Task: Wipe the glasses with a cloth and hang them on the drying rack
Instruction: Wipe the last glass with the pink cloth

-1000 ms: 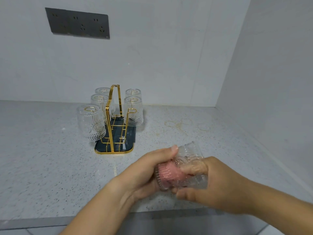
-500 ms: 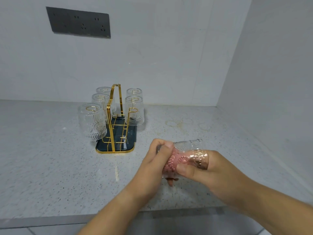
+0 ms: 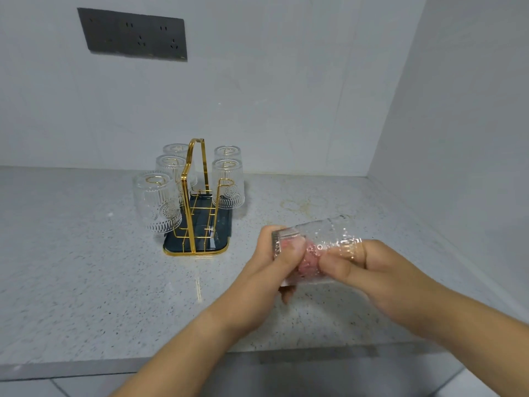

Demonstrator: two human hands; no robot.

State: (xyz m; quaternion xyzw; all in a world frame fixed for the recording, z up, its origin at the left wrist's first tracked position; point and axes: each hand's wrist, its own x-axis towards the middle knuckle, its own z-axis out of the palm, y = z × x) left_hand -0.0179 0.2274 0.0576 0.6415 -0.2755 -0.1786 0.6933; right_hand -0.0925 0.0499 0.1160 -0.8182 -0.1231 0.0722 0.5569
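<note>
A clear patterned glass (image 3: 323,233) lies on its side in the air over the counter's front right. My right hand (image 3: 369,270) grips its base end, thumb across the wall. My left hand (image 3: 269,262) is at its mouth, fingers pushed inside and holding a pink cloth (image 3: 310,260) that shows through the glass. The gold wire drying rack (image 3: 197,193) on a dark tray (image 3: 220,242) stands to the left rear. Several glasses hang upside down on it, the nearest (image 3: 156,202) on the left and another (image 3: 229,184) on the right.
A speckled grey counter (image 3: 86,267) ends in a front edge (image 3: 71,368) near me. White walls close the back and the right side. A dark socket panel (image 3: 134,35) is on the back wall. Yellowish ring stains (image 3: 297,204) mark the counter right of the rack.
Both hands have lifted and turned the glass, so its mouth now faces left. My left fingers with the cloth have gone deeper into it. The rack and hung glasses have not moved.
</note>
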